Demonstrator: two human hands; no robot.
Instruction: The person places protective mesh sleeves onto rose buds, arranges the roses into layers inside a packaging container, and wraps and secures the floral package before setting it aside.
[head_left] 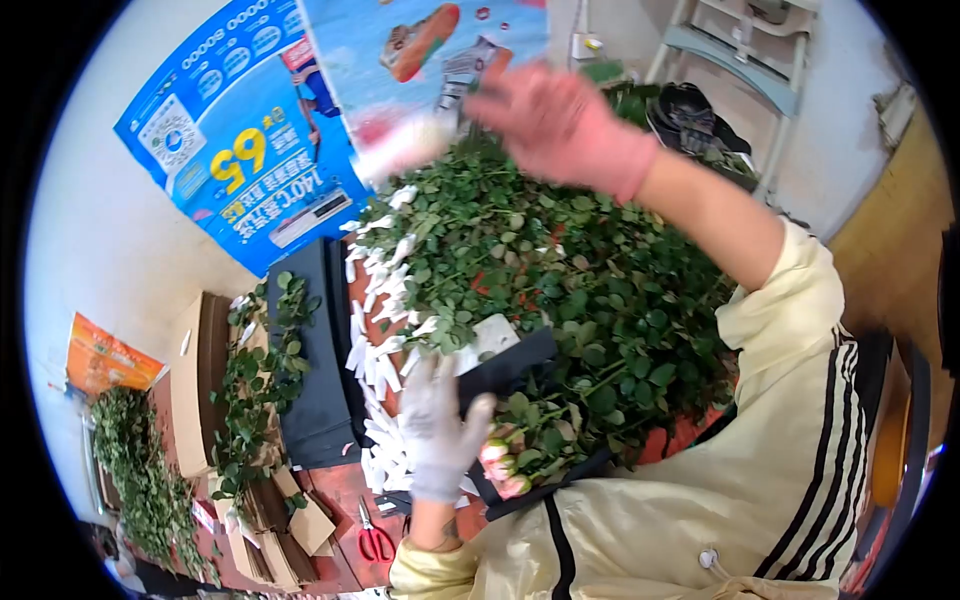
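Observation:
My right hand (565, 130), in a pink glove, is raised above the far end of the leafy rose stems (570, 250). Motion smears its closed fingers. A blurred pink-and-white rose head (405, 145) extends left from them, its stem too smeared to see. My left hand (440, 430), in a pale grey glove, is low over the table with fingers apart. It lies beside a black wrapping sheet (510, 365) and several white-sleeved flower heads (380, 360). Pink roses (503, 465) rest on black wrapping just right of its thumb.
Red-handled scissors (376, 543) lie on the red table near cardboard pieces (275, 535). A stack of black sheets (320, 370) stands left of the stems, with more greenery (140, 470) further left. Posters (250, 130) cover the wall; a stepladder (735, 60) is behind.

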